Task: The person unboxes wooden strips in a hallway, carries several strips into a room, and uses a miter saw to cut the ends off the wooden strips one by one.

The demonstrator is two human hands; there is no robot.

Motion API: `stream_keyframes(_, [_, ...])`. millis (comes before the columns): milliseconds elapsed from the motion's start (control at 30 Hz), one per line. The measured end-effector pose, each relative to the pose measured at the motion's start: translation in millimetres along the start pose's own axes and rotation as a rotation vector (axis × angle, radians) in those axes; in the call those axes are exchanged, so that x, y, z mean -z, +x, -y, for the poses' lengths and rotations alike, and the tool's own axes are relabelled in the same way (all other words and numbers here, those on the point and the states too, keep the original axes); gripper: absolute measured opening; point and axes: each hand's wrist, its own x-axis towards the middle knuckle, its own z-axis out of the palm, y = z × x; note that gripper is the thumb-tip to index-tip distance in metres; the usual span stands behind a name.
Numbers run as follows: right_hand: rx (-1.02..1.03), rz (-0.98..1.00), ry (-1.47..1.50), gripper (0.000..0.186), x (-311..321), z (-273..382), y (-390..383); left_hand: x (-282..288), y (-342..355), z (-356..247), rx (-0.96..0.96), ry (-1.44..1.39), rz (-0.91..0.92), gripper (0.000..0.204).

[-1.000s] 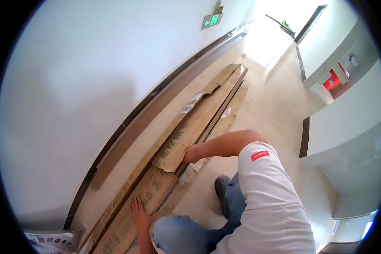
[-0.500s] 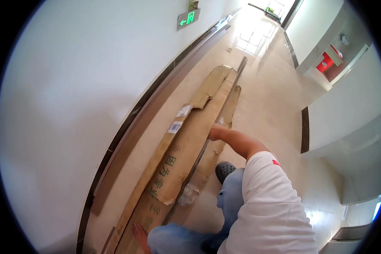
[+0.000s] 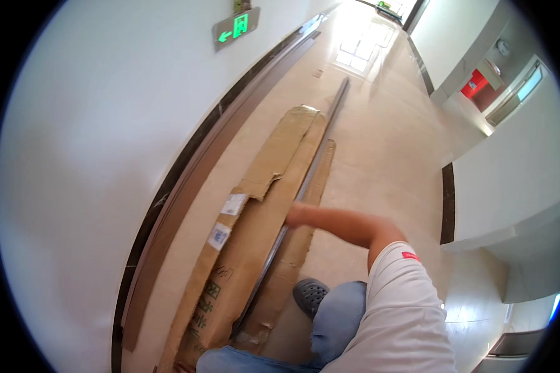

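Observation:
A long opened cardboard box [image 3: 267, 214] lies lengthwise on the floor before me, its flaps torn and bent. Along its right side, partly under the raised cardboard, runs a long dark metal bar [image 3: 337, 107], whose far end sticks out past the box. My right hand [image 3: 297, 214] reaches across to the cardboard's right edge, over the bar; it is blurred and its fingers are hidden, so its grip does not show. Only a sliver of my left hand [image 3: 183, 367] shows at the lower edge, by the near part of the box.
Brown strips [image 3: 199, 165] lie along the foot of the left wall, beneath a green exit sign [image 3: 236, 29]. My shoe [image 3: 310, 296] is right of the box. Glossy floor [image 3: 379, 143] runs down the corridor. A wall corner with dark skirting [image 3: 448, 202] stands at the right.
The box and bar have shifted left and lower in view. The bar shows more and sticks out further past the box's far end. My left hand has nearly left the picture.

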Motion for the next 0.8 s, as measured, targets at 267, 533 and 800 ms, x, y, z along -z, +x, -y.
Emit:
stream_keyframes(267, [0.468, 0.297, 0.092, 0.043, 0.6, 251.4, 49.0, 45.7, 0.6, 25.1, -0.041, 0.190, 0.522, 0.062])
stream_keyframes(533, [0.368, 0.065, 0.128, 0.045, -43.7, 164.9, 39.0, 43.5, 16.6, 10.0, 0.235, -0.240, 0.410, 0.071])
stream_keyframes(800, [-0.142, -0.415, -0.152, 0.027, 105.0, -76.3, -27.5, 62.6, 25.4, -1.5, 0.185, -0.155, 0.316, 0.052])
